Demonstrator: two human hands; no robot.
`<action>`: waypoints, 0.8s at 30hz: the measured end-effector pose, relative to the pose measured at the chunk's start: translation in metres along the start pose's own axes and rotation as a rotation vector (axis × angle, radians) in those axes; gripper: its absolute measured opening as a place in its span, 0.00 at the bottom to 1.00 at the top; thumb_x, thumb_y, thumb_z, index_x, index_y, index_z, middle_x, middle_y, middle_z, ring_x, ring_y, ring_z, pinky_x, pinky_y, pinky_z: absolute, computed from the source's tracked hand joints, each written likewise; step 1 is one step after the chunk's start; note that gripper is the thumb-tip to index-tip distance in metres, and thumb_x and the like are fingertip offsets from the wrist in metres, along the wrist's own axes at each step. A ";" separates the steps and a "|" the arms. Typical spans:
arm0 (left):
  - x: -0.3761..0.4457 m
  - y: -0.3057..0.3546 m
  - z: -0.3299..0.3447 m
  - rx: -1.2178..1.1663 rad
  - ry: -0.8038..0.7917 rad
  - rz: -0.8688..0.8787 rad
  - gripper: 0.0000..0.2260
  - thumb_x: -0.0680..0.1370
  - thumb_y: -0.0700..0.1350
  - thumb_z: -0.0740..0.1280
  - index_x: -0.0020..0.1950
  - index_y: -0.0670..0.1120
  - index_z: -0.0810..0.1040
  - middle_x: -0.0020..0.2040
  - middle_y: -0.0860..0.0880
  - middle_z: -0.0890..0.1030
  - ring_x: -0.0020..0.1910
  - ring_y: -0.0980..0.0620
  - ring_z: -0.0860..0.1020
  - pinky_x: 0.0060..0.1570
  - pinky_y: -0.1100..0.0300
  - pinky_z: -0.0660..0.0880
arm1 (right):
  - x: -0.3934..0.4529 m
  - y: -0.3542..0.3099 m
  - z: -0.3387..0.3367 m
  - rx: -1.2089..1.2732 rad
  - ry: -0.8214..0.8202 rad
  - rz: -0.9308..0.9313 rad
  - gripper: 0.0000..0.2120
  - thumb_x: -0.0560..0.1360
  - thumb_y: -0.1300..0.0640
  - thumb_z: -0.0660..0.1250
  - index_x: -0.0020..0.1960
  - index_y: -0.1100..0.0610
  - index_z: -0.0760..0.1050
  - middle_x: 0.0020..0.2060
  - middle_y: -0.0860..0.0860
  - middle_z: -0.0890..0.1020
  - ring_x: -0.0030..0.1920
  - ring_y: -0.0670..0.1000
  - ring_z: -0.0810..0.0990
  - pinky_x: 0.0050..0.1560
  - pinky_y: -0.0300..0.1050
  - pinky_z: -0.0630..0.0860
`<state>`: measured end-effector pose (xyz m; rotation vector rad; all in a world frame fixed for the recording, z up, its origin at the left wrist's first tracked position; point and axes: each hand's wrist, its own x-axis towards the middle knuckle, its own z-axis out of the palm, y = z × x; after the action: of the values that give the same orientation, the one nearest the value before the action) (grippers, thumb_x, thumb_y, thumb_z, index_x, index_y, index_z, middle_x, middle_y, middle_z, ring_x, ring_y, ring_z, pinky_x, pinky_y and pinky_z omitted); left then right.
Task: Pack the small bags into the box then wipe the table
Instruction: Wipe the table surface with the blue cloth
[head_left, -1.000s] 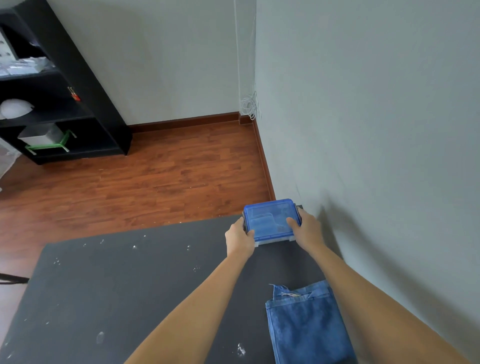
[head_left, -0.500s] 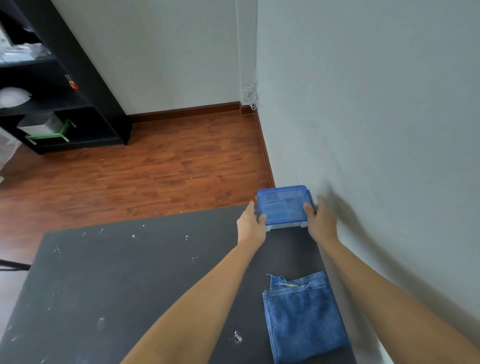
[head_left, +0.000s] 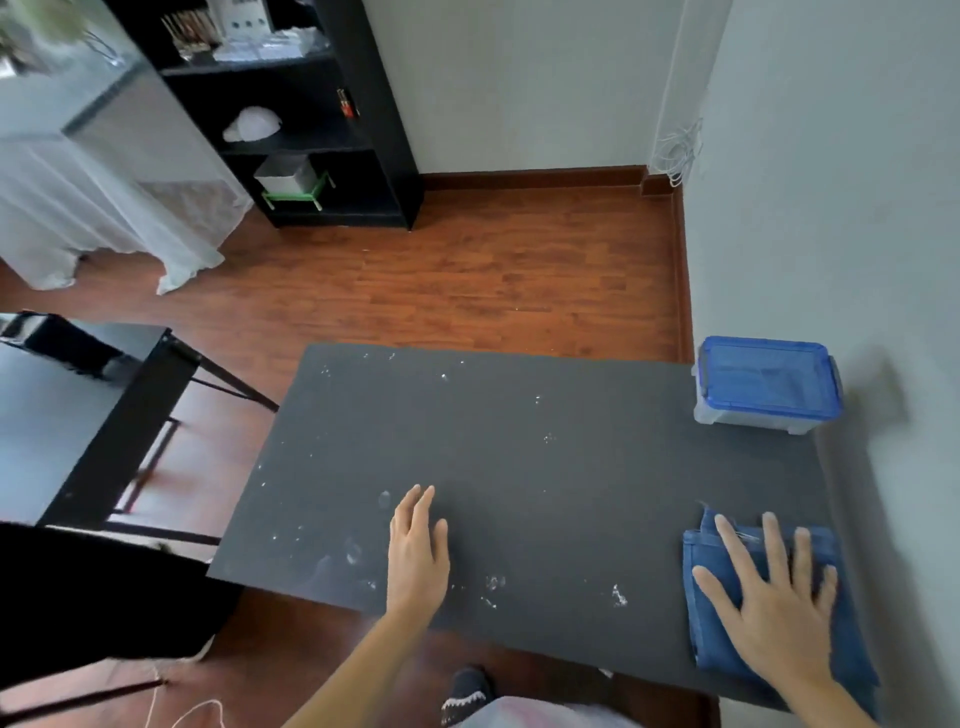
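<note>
On the near right corner of the dark table (head_left: 545, 467), our right hand (head_left: 769, 608) lies flat with all five fingers spread wide, palm down on a folded blue cloth (head_left: 727, 644); nothing is pinched or gripped. Our left hand (head_left: 418, 551) rests flat on bare tabletop near the front edge, fingers held straight and close together, holding nothing.

Count: one cloth, one box, two hands. White specks and smudges scattered over the table surface, thickest between the hands and toward the left.

One box (head_left: 766, 384) with clear walls and a blue lid, lid on, stands at the far right corner of the table against the wall (head_left: 831, 208). It sits well apart from both hands, straight beyond the right hand and cloth. Pale shapes show through the lid; possibly the small bags, but the view is too hazy to tell.

Black shelf unit (head_left: 291, 130) stands across the wood floor (head_left: 467, 280).
</note>
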<state>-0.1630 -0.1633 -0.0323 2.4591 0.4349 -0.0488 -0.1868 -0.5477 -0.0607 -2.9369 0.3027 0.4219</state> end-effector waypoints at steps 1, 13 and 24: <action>-0.008 -0.019 -0.009 0.027 0.020 -0.039 0.19 0.82 0.44 0.58 0.73 0.46 0.65 0.75 0.49 0.63 0.75 0.49 0.60 0.72 0.52 0.61 | 0.007 -0.003 -0.001 -0.010 0.001 0.031 0.37 0.71 0.28 0.44 0.76 0.43 0.59 0.76 0.60 0.61 0.76 0.68 0.55 0.68 0.74 0.56; -0.032 -0.127 -0.054 0.276 -0.088 -0.352 0.33 0.80 0.59 0.55 0.79 0.46 0.45 0.80 0.46 0.42 0.78 0.47 0.40 0.73 0.40 0.48 | 0.016 -0.192 0.042 0.065 0.072 0.017 0.32 0.77 0.30 0.46 0.77 0.41 0.53 0.78 0.60 0.54 0.77 0.67 0.47 0.72 0.72 0.46; -0.036 -0.145 -0.042 0.333 -0.089 -0.283 0.33 0.80 0.62 0.49 0.78 0.47 0.42 0.79 0.45 0.40 0.78 0.45 0.39 0.72 0.34 0.49 | -0.004 -0.078 0.022 0.169 0.079 0.410 0.38 0.72 0.25 0.40 0.78 0.41 0.50 0.79 0.59 0.49 0.78 0.66 0.43 0.73 0.73 0.42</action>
<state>-0.2467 -0.0414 -0.0785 2.6843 0.7867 -0.3739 -0.1789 -0.4677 -0.0701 -2.7212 0.9116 0.3107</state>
